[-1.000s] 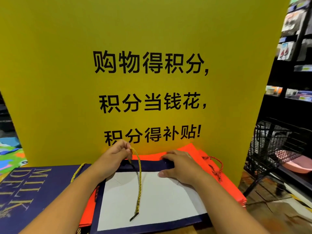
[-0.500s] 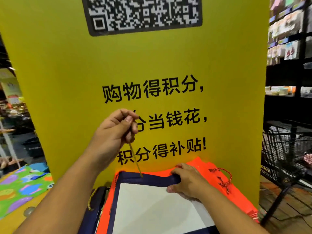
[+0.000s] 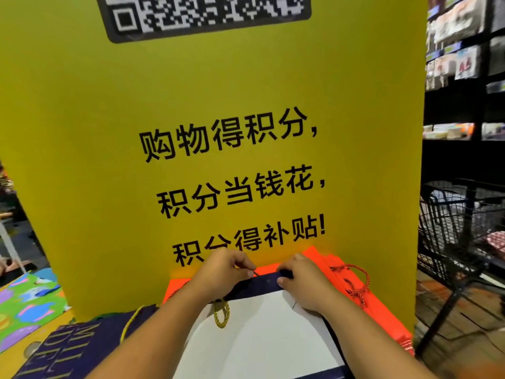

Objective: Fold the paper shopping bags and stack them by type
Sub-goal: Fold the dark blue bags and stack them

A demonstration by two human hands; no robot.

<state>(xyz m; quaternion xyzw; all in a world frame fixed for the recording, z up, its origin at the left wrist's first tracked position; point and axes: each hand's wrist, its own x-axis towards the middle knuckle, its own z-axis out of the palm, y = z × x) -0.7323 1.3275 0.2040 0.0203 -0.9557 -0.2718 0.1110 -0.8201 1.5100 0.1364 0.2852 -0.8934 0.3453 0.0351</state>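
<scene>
And the left hand pinches the tip of the gold cord at the top band of the navy bag, the right hand gripping that band, the bag flat atop the orange bags, so I'd feed the tip in straight with the band pinned taut

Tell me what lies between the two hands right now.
In the head view, a short stretch of the top band of the navy bag lies there. The cord tip, pinched by the left hand, points toward the right hand.
</scene>
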